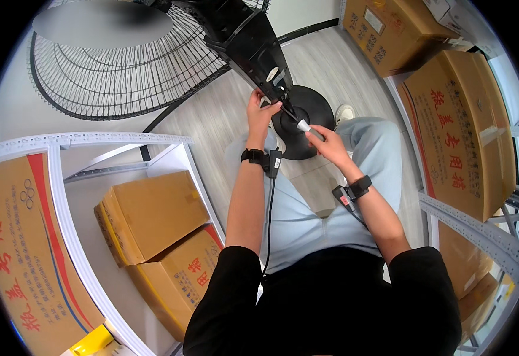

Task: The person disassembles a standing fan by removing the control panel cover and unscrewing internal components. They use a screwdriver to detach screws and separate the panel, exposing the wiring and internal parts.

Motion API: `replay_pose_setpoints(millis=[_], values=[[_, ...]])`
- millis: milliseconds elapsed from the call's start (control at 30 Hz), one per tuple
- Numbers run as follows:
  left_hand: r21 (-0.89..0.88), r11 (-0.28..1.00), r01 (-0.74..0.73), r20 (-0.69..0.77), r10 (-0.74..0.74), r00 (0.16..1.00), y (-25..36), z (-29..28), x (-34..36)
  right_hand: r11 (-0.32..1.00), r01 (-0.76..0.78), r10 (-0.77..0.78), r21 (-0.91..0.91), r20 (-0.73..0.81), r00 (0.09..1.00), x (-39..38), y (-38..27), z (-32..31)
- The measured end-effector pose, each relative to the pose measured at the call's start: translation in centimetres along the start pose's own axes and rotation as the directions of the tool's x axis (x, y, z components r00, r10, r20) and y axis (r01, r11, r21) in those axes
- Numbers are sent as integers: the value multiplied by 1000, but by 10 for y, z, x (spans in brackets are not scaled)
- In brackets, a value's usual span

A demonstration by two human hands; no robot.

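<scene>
In front of me a black fan (250,47) leans in from the top, its housing ending just above a round black base (314,105) on the floor. My left hand (259,117) is closed at the lower end of this housing, the thumb stretched along it. In my right hand (330,146) is a screwdriver (303,125) with a pale handle. Its shaft points up and left to the housing's lower end, close to my left thumb. The exact spot where the tip meets the housing is too small to make out.
The fan's wire guard (123,77) spreads across the upper left. White shelving (58,196) with cardboard boxes (158,216) stands at the left. More large cardboard boxes (449,130) sit on a rack at the right. A cable (269,225) hangs from my left wrist device.
</scene>
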State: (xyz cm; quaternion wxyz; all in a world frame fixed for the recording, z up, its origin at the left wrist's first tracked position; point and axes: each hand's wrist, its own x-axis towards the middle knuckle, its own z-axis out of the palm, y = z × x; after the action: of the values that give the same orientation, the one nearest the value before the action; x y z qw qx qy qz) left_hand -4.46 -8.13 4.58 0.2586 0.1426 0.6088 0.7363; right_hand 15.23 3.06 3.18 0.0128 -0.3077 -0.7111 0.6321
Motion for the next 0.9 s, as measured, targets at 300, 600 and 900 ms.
replay_pose_setpoints(millis=[300, 600, 900], values=[[-527, 828, 191, 80, -175, 981, 6, -5, 1, 999, -27, 27, 20, -17, 999, -9, -7, -4], [-145, 906, 398, -170, -420, 892, -4, -7, 32, 999, -48, 48, -2, 3, 999, -12, -23, -5], [-366, 923, 119, -119, -173, 978, -28, -12, 61, 993, -101, 101, 60, 8, 995, -8, -22, -4]])
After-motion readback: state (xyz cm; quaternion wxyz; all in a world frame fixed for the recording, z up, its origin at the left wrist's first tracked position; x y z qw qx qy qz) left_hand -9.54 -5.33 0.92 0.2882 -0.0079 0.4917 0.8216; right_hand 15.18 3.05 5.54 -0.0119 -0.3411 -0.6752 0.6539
